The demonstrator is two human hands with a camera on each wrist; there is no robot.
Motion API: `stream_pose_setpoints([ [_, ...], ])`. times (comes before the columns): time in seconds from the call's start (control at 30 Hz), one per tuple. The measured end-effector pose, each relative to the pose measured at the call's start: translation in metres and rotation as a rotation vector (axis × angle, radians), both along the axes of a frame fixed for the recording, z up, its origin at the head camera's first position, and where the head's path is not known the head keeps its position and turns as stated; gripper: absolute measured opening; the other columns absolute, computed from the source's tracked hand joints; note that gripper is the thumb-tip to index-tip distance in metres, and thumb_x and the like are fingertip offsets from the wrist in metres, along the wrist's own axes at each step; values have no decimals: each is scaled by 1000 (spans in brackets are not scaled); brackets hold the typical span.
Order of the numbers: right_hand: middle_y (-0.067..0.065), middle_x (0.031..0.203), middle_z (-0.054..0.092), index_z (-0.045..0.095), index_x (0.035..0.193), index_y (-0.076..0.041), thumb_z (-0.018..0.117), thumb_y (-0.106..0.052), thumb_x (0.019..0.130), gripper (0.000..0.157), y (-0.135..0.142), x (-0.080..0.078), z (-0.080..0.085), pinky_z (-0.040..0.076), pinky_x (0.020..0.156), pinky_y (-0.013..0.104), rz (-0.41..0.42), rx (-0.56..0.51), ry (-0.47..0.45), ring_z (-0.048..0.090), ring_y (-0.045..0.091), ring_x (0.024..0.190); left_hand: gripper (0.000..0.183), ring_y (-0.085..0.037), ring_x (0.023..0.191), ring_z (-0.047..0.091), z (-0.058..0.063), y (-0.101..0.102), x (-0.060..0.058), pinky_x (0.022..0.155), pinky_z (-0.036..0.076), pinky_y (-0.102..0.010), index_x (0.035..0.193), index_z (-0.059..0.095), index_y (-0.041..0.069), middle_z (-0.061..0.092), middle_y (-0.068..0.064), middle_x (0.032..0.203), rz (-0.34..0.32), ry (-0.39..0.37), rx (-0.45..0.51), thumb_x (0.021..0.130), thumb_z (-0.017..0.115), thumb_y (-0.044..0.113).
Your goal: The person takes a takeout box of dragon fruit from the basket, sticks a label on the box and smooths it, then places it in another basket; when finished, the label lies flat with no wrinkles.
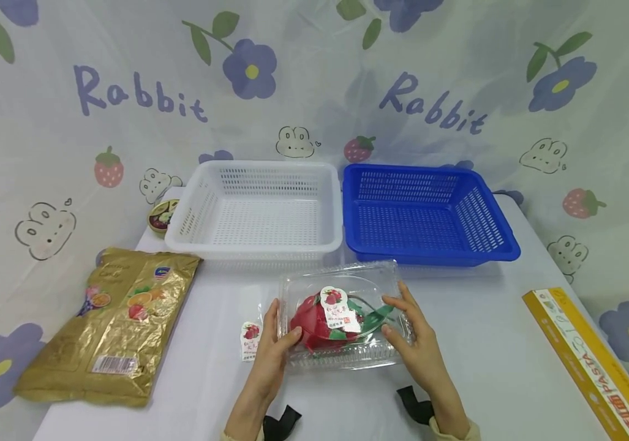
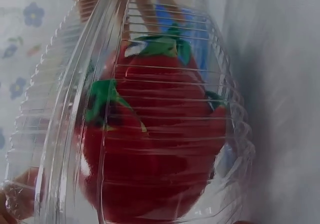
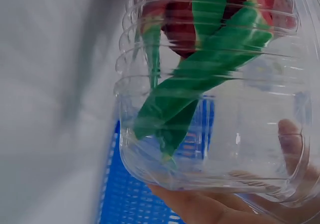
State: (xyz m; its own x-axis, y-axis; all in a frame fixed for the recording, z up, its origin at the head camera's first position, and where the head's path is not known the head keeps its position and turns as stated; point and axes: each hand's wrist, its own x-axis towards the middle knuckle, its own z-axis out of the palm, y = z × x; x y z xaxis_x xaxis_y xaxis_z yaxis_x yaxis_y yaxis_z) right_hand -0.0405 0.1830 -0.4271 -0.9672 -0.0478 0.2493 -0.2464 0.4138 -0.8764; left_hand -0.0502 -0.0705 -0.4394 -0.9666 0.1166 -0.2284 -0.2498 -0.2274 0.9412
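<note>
A clear plastic clamshell box (image 1: 372,355) is held up over the front middle of the table, its lid down. Inside lies a red dragon fruit (image 1: 310,321) with green leafy tips; the left wrist view shows its round red body (image 2: 165,139), the right wrist view its long green leaves (image 3: 205,68). A white label with a fruit picture (image 1: 336,309) is on the lid. My left hand (image 1: 274,346) grips the box's left end, thumb over the top. At the opposite end my right hand (image 1: 418,343) grips it, with fingers underneath in the right wrist view.
Behind the box stand a white basket (image 1: 253,252) and a blue basket (image 1: 430,256). A gold candy bag (image 1: 121,331) lies left, with a small round container (image 1: 161,217) behind it. A similar label (image 1: 250,342) lies beside my left hand. A pasta box (image 1: 595,367) is at the right edge.
</note>
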Motion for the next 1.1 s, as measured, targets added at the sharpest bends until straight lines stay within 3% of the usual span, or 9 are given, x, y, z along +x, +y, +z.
stream_pose_setpoints([
  [0.17,12,161,22,54,132,-10,62,0,88,45,-1,0,2,20,98,81,-6,-30,41,20,47,144,81,-40,148,-6,8,-2,3,110,16,-72,157,7,18,-3,-10,163,7,63,28,91,54,14],
  [0.3,9,162,21,54,132,-10,62,2,87,47,-1,1,7,19,101,80,6,-47,58,18,24,149,79,-41,147,0,17,-4,4,109,23,-70,157,10,20,0,-12,163,-16,118,17,90,52,13],
  [0.43,8,163,18,54,132,-11,65,3,83,52,2,1,16,17,101,80,42,-41,87,16,2,147,80,-40,148,-1,29,-5,3,113,22,-65,157,7,19,-2,-11,163,-39,160,5,91,52,12],
  [0.63,13,163,12,57,125,-6,73,-4,79,50,12,-5,32,15,96,84,162,-34,204,10,8,151,77,-44,147,7,53,-5,-9,108,31,-62,157,8,14,2,-13,163,-34,233,-59,92,51,8],
  [0.7,14,164,9,57,124,-5,75,-12,80,48,18,-10,38,17,108,74,202,-33,228,7,14,152,76,-44,147,7,61,-4,-16,106,32,-62,157,10,13,3,-14,162,-30,261,-78,92,50,7],
  [0.77,15,164,5,56,124,-4,76,-20,82,50,23,-15,44,17,120,54,240,-50,239,2,20,153,74,-42,148,7,68,-2,-23,107,32,-61,156,11,12,5,-13,162,-29,277,-80,93,49,8],
  [0.9,20,163,0,56,124,0,80,-38,77,65,31,-24,52,15,116,16,301,-65,273,-3,27,153,72,-38,149,7,77,1,-35,108,33,-61,156,12,13,7,-11,163,-34,266,-52,94,49,9],
  [1.0,23,162,-2,56,124,2,82,-46,69,78,34,-27,54,13,116,15,322,-36,295,-4,29,152,72,-37,149,4,78,3,-41,106,32,-67,157,12,14,6,-10,163,-38,230,-20,95,48,10],
  [1.1,25,161,-2,55,123,4,89,-36,60,82,36,-29,56,13,116,15,303,28,311,-4,30,152,71,-38,148,3,79,6,-46,103,28,-74,157,13,17,5,-9,163,-39,203,-12,96,49,13],
])
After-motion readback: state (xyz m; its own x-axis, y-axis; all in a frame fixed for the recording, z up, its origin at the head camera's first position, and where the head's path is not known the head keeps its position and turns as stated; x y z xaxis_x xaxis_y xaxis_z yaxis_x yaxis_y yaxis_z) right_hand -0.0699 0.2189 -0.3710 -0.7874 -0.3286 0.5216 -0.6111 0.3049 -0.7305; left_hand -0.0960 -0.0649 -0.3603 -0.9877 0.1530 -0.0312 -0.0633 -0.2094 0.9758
